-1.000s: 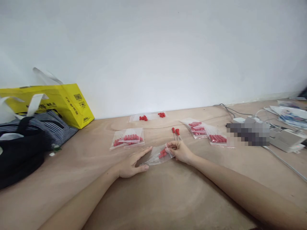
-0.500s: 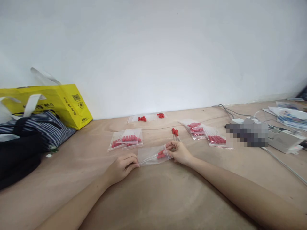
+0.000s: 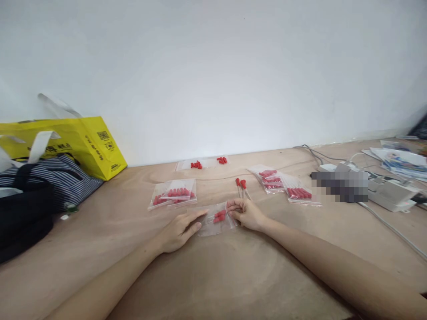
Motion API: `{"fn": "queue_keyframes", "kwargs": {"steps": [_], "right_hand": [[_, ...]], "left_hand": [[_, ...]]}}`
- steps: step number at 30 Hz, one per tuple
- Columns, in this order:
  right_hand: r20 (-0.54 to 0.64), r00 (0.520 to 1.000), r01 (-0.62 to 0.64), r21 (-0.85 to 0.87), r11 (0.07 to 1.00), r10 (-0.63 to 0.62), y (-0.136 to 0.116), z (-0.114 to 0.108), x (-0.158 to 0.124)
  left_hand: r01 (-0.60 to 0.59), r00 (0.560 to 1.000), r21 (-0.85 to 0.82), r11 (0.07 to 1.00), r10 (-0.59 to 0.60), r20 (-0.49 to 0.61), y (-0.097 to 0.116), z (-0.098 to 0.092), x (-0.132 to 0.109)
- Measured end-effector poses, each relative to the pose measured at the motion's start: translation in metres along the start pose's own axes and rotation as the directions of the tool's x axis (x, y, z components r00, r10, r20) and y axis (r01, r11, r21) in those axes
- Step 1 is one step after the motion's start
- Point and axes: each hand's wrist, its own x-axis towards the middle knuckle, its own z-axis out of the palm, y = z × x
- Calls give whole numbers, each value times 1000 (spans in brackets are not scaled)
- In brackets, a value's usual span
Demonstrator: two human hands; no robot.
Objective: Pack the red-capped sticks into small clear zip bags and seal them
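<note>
A clear zip bag (image 3: 212, 229) lies between my hands, with red-bulbed droppers (image 3: 219, 216) inside it. My right hand (image 3: 247, 214) pinches the bag's right end between thumb and fingers. At its left edge rests my left hand (image 3: 180, 232), fingers stretched out and thumb apart, the fingertips on or beside the plastic. Just beyond my right hand lie two loose droppers (image 3: 243, 184) with red bulbs and thin clear stems; their lower ends are hidden by that hand.
Filled bags lie to the left (image 3: 173, 195) and right (image 3: 302, 194). Farther back, a clear bag (image 3: 208, 166) lies by red bulbs near the wall. A yellow bag (image 3: 111, 155) and a striped bag (image 3: 80, 186) stand left; a power strip (image 3: 390, 198) with cables is right.
My left hand has moved right and its fingers have straightened out over the bag's left edge. The droppers inside now lie shorter in view. My right hand keeps its pinch.
</note>
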Motion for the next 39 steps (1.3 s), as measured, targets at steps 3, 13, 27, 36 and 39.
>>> {"fn": "queue_keyframes", "kwargs": {"steps": [3,13,27,36,39], "right_hand": [[114,993,1,8,1000,-2,-2,-5,-1],[-483,865,-186,-556,810,-133,-4,-72,49],[-492,849,154,-116,981,-192,-11,-64,27],[-625,780,196,243,950,-1,-3,-42,14],[-584,810,167,304,938,45,-5,-36,10]], "left_hand": [[-49,988,29,998,44,145,5,-2,4],[-12,983,125,992,-12,184,10,4,14],[30,998,56,998,-33,53,-13,1,-1],[14,993,140,990,-30,110,-9,0,-1],[9,993,159,987,-28,117,-8,-1,-1]]}}
